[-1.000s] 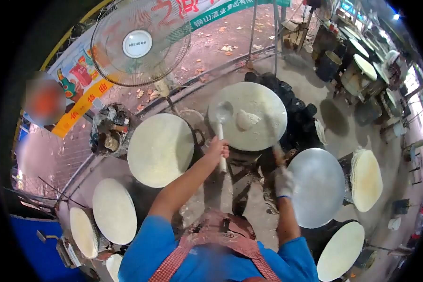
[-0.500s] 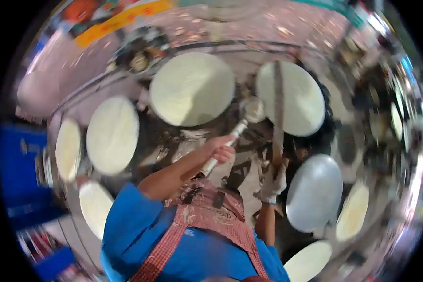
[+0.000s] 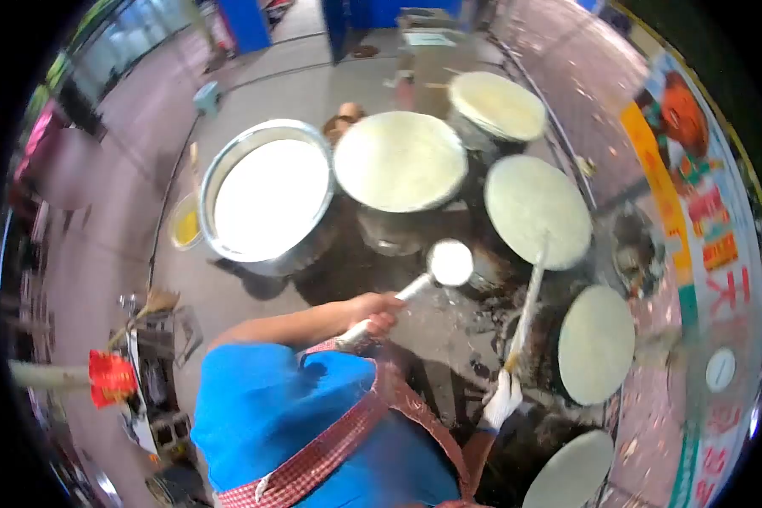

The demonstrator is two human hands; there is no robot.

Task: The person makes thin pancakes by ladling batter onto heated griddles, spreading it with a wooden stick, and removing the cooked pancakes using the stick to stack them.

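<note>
My left hand (image 3: 372, 315), bare, is wrapped round the pale handle of a ladle (image 3: 451, 262). White batter fills the ladle's bowl, which hangs over the dark ground between the griddles. My right hand (image 3: 504, 400) wears a white glove and grips a long flat wooden stick (image 3: 527, 317). The stick's far end overlaps the near part of a thin round pancake (image 3: 538, 203); whether it touches cannot be told. To the left stands a large metal pot (image 3: 212, 235) of white batter. Another round pancake (image 3: 400, 161) lies on a drum-like stove beside the pot.
More round pancakes lie in the ring around me: one at the back (image 3: 498, 106), one at the right (image 3: 597, 345) and one at the lower right (image 3: 571, 474). A small bowl of yellow liquid (image 3: 186, 227) sits left of the pot. A printed banner (image 3: 720, 279) runs along the right.
The view has turned left, bringing the batter pot into sight. White batter now shows in the ladle. The stick remains in my right hand, over a pancake in both frames.
</note>
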